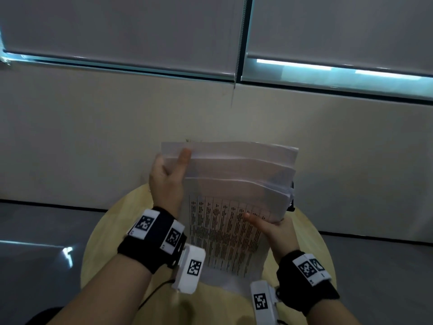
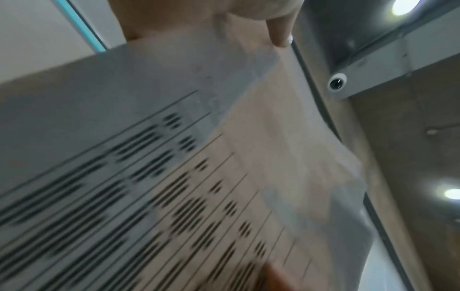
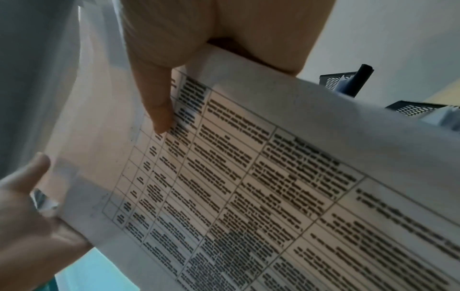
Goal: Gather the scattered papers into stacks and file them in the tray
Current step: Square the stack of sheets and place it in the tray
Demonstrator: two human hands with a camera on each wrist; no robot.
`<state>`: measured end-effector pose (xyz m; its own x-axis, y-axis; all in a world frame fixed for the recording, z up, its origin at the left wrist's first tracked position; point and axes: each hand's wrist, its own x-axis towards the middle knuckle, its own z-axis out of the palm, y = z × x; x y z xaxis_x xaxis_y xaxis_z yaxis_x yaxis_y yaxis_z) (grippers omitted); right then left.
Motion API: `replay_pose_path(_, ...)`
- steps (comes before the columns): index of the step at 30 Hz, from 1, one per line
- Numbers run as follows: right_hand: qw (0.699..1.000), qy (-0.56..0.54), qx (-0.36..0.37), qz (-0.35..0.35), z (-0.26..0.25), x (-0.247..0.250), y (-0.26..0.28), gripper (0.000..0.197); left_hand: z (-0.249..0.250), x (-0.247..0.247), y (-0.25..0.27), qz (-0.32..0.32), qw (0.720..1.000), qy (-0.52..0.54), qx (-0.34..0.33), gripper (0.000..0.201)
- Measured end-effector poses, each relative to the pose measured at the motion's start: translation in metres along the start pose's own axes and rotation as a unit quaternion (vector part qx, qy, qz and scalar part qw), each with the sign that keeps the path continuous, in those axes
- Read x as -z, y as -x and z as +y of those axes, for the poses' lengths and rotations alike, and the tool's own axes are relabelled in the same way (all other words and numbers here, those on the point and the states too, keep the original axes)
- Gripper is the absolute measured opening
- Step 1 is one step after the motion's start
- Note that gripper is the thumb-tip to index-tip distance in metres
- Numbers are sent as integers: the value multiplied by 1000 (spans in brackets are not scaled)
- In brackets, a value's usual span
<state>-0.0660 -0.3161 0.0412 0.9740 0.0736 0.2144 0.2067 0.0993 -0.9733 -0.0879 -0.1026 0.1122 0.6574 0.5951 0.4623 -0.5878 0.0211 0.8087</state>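
A stack of white papers (image 1: 234, 184) with printed tables stands nearly upright over the round wooden table (image 1: 110, 233), its top sheets fanned in steps. My left hand (image 1: 168, 174) grips the stack's upper left edge, thumb (image 1: 184, 157) on the front. My right hand (image 1: 274, 228) pinches the lower right side, thumb (image 1: 251, 218) across the print. The printed sheet (image 2: 174, 196) fills the left wrist view, blurred. In the right wrist view my thumb (image 3: 159, 102) presses on the table sheet (image 3: 273, 187). A black mesh tray (image 3: 410, 108) shows behind the papers there; in the head view only its edge (image 1: 291, 207) shows.
A beige wall (image 1: 93, 137) with lowered window blinds (image 1: 117, 31) rises just behind the table. Grey floor (image 1: 35, 254) lies on both sides. Ceiling lights (image 2: 403, 7) show in the left wrist view.
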Motion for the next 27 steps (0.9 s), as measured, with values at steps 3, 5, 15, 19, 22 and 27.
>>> replay_pose_path(3, 1000, -9, 4, 10, 3, 0, 1, 18, 8, -10, -12, 14, 999, -44, -8, 36)
replay_pose_path(5, 1000, -18, 5, 19, 3, 0, 1, 16, 7, -15, -13, 9, 999, -49, 2, 28)
replay_pose_path(15, 998, -57, -14, 8, 1, 8, 0, 65, -35, 22, 2, -171, 978, -29, 116, 84)
replay_pose_path(19, 998, -66, 0, 18, -6, 0, 5, 63, -52, 26, 27, -170, 961, -62, 207, 61)
replay_pose_path(22, 996, -76, 26, 39, -22, -7, 10, 38, -39, 17, 37, -101, 977, -45, 180, 23)
replay_pose_path(27, 996, -65, 51, 47, -24, -5, 23, 16, -30, 17, 54, -62, 989, -68, 115, 20)
